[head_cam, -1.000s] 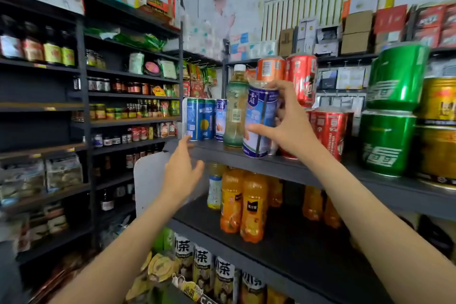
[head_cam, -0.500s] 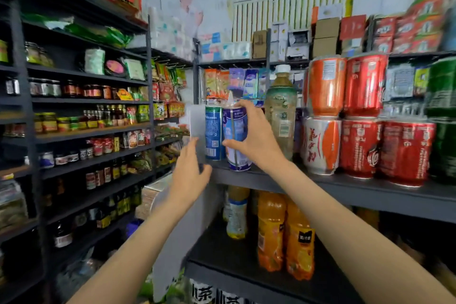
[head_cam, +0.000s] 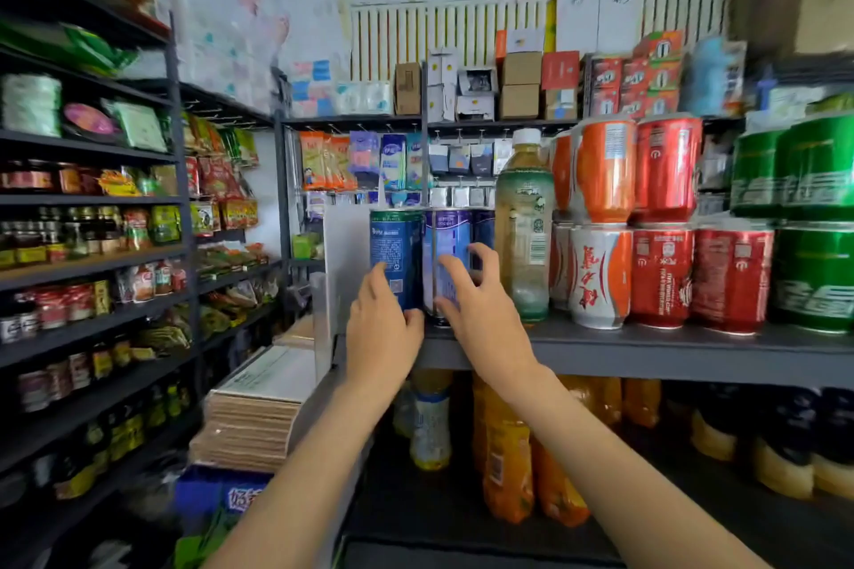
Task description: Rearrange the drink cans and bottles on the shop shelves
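- Under my right hand (head_cam: 480, 310), fingers spread on its front, the pale-blue can (head_cam: 446, 254) stands on the grey shelf (head_cam: 647, 349), probably being nudged into line.
- Beside them, my left hand (head_cam: 381, 323) presses the dark-blue can (head_cam: 395, 245), seemingly steadying it.
- Past my right fingertips stands the tea bottle (head_cam: 524, 226).

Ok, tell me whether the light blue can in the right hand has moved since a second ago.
Yes. The light blue can went left past the tea bottle, which it had stood right of, and now stands beside the dark blue can.
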